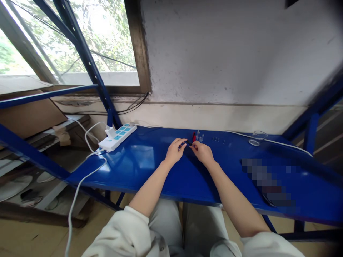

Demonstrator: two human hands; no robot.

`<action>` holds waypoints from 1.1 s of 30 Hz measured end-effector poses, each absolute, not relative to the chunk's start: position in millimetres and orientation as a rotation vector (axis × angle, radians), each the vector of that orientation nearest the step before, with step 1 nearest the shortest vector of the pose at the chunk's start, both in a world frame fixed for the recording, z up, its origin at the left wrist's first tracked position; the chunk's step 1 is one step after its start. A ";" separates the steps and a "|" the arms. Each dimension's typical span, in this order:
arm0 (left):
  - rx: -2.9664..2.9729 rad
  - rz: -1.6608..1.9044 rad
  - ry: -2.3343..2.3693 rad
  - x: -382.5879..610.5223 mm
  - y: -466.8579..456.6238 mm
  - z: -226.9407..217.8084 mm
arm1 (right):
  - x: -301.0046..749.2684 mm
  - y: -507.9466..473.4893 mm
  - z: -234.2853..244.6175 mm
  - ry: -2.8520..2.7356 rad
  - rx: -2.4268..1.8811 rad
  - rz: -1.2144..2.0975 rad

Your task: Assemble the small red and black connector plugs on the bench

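Note:
Both my hands rest on a glossy blue shelf (pixel 150 167) near its back edge. My left hand (pixel 174 150) and my right hand (pixel 201 151) meet fingertip to fingertip, pinching a small dark part (pixel 188 142) between them. A small red piece (pixel 193 136) lies just behind the fingers. Beside it stand a few small clear pieces (pixel 199 136). A short row of tiny dark bits (pixel 218 139) lies further right.
A white power strip (pixel 118 136) with blue sockets and a plugged-in adapter lies at the shelf's back left; its white cable (pixel 77 192) hangs over the edge. A clear shallow dish (pixel 256 138) and thin white wire sit at the back right. Blue rack beams frame both sides.

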State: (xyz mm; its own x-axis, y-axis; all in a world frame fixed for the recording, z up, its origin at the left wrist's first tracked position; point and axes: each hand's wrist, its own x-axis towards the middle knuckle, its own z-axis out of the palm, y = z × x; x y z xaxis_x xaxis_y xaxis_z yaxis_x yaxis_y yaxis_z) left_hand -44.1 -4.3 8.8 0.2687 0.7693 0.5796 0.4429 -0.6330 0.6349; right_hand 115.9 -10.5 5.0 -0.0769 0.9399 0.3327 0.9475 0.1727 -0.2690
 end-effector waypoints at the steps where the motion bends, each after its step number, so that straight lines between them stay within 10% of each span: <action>1: 2.161 1.329 1.123 -44.1 -3.0 8.3 | 116.5 -10.5 4.9 -2.034 -1.754 -0.028; 23: 1.941 1.227 1.050 -46.2 5.8 7.2 | 104.0 -21.0 10.7 -2.067 -1.547 0.000; 33: 1.873 1.059 2.248 -95.1 31.3 4.3 | 110.6 -17.1 6.8 -2.053 -1.534 0.070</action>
State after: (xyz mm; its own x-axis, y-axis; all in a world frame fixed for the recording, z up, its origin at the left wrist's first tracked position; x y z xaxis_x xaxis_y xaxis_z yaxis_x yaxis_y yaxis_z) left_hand -95.1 31.3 4.3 -0.2751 0.8795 0.3884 0.8596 0.0440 0.5091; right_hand 110.6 -17.1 6.8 -0.1793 0.8955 0.4074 0.8657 0.3403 -0.3671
